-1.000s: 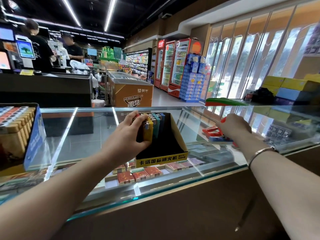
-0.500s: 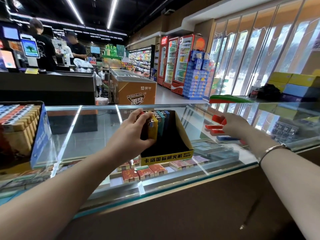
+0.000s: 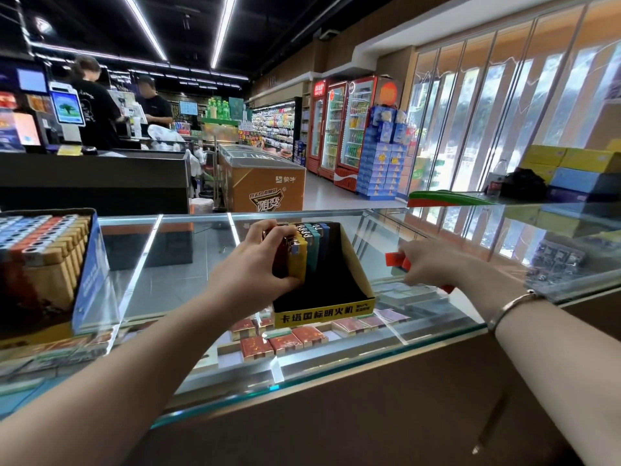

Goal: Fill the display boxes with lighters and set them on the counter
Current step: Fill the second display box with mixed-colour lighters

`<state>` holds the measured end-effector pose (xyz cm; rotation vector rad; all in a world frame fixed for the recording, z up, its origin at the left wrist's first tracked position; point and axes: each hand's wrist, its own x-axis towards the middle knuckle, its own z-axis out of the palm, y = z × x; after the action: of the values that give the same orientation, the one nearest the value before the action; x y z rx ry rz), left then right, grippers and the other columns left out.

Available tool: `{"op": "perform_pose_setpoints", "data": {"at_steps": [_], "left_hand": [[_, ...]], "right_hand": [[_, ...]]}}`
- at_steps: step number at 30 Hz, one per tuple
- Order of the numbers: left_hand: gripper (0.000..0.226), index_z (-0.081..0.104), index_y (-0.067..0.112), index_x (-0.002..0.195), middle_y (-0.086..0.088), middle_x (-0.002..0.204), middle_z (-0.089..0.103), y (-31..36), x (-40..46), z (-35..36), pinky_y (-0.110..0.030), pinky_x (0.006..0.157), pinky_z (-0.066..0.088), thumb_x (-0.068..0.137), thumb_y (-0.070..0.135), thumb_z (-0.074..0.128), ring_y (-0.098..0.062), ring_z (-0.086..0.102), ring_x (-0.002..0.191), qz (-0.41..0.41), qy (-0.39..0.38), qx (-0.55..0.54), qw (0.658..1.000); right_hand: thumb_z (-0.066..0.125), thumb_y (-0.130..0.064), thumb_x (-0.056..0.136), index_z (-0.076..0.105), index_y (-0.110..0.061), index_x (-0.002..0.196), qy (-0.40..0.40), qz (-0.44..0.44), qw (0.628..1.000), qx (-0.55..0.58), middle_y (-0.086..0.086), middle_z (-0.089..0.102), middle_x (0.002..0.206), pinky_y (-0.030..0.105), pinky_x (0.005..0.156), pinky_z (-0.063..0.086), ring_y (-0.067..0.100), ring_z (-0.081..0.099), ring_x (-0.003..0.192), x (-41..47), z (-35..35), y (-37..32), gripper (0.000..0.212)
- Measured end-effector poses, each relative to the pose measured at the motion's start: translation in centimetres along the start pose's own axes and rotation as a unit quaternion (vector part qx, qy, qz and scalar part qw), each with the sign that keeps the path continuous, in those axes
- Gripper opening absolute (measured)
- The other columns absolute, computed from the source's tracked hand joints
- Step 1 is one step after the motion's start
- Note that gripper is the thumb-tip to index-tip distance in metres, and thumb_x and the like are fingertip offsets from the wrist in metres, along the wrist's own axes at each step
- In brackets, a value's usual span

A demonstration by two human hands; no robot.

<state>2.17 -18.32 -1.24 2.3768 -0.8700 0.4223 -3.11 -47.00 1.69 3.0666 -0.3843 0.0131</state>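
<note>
Shop lights shine on a long glass counter (image 3: 188, 257), with packs of goods in the case under the glass. On the counter stands a black and yellow display box (image 3: 349, 264), its open top facing up and its yellow front wall facing the person. A row of lighters (image 3: 304, 250) stands along the left side of this box. Each lighter stands upright, long side up and down, metal top up. The row runs from the front of the box to the back. The rest of the box floor, on the right, is bare and dark.

The left hand (image 3: 250, 275) is curled round the near end of the row, thumb at the bottom front of the yellow lighter and fingers over the tops. The lighters sit just right of its palm.

The right hand (image 3: 431, 264) is to the right of the box, low over the glass. It pinches some red lighters (image 3: 396, 260) that lie flat, sticking out to the left past its fingers toward the box. A thin bracelet (image 3: 510, 306) is on that wrist.

At the far left stands a second box (image 3: 90, 270), full of lighters.
</note>
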Motion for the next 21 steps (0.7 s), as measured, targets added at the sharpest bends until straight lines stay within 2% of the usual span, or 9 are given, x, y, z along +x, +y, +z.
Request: {"op": "perform_pose_setpoints", "data": {"at_steps": [3, 6, 8, 11, 13, 17, 21], "left_hand": [[0.074, 0.027, 0.043, 0.134, 0.015, 0.143, 0.018, -0.3, -0.2, -0.5, -0.026, 0.074, 0.046, 0.075, 0.043, 0.071, -0.016, 0.044, 0.117, -0.004, -0.013, 0.005, 1.0], [0.074, 0.025, 0.043, 0.134, 0.014, 0.143, 0.017, -0.4, -0.3, -1.2, -0.03, 0.076, 0.051, 0.075, 0.044, 0.07, -0.016, 0.045, 0.116, -0.009, -0.032, 0.023, 0.999], [0.075, 0.022, 0.042, 0.133, 0.013, 0.143, 0.016, -0.5, -0.4, -1.7, -0.031, 0.077, 0.053, 0.075, 0.044, 0.07, -0.015, 0.045, 0.115, -0.008, -0.048, 0.046, 0.998], [0.077, 0.018, 0.043, 0.132, 0.011, 0.141, 0.016, -0.8, -0.6, -2.5, -0.027, 0.066, 0.054, 0.075, 0.046, 0.069, -0.013, 0.046, 0.108, -0.007, -0.069, 0.09, 0.994], [0.077, 0.015, 0.045, 0.131, 0.012, 0.138, 0.016, -1.1, -0.7, -3.1, -0.019, 0.056, 0.045, 0.075, 0.049, 0.068, -0.009, 0.043, 0.099, -0.003, -0.075, 0.121, 0.99], [0.077, 0.016, 0.045, 0.128, 0.013, 0.134, 0.02, -1.8, -1.2, -4.3, -0.019, 0.055, 0.04, 0.073, 0.051, 0.069, -0.007, 0.038, 0.091, -0.021, -0.079, 0.148, 0.986], [0.076, 0.014, 0.045, 0.124, 0.015, 0.131, 0.018, -2.2, -1.8, -5.4, -0.021, 0.058, 0.038, 0.072, 0.051, 0.069, -0.005, 0.036, 0.095, -0.022, -0.08, 0.18, 0.98]], "right_hand": [[0.063, -0.019, 0.079, 0.049, -0.026, 0.089, 0.04, -0.026, 0.998, 0.027, -0.002, 0.056, 0.083, 0.027, 0.062, 0.041, 0.012, 0.052, 0.073, 0.3, 0.2, -1.5, 0.019], [0.062, -0.009, 0.079, 0.048, -0.028, 0.082, 0.088, -0.035, 0.978, 0.188, 0.0, 0.058, 0.08, 0.035, 0.07, 0.048, 0.018, 0.056, 0.075, 0.5, -0.1, -2.8, 0.023], [0.06, -0.001, 0.078, 0.05, -0.024, 0.085, 0.135, -0.053, 0.94, 0.309, 0.002, 0.058, 0.082, 0.04, 0.074, 0.048, 0.022, 0.057, 0.078, 0.6, -0.5, -4.0, 0.026], [0.059, 0.003, 0.08, 0.051, -0.02, 0.095, 0.191, -0.076, 0.855, 0.475, 0.004, 0.053, 0.085, 0.036, 0.07, 0.045, 0.021, 0.052, 0.077, 0.7, -1.5, -6.3, 0.028], [0.06, 0.003, 0.081, 0.053, -0.02, 0.093, 0.202, -0.087, 0.784, 0.58, 0.005, 0.05, 0.082, 0.032, 0.065, 0.045, 0.019, 0.051, 0.072, 0.9, -2.3, -8.2, 0.026], [0.057, 0.003, 0.08, 0.058, -0.012, 0.095, 0.113, -0.104, 0.609, 0.778, 0.007, 0.051, 0.074, 0.028, 0.056, 0.046, 0.018, 0.05, 0.064, 1.7, -3.5, -12.0, 0.022], [0.055, 0.003, 0.081, 0.057, -0.013, 0.093, 0.021, -0.127, 0.458, 0.88, 0.004, 0.055, 0.067, 0.025, 0.05, 0.048, 0.014, 0.053, 0.056, 2.8, -4.0, -15.9, 0.019]]}}
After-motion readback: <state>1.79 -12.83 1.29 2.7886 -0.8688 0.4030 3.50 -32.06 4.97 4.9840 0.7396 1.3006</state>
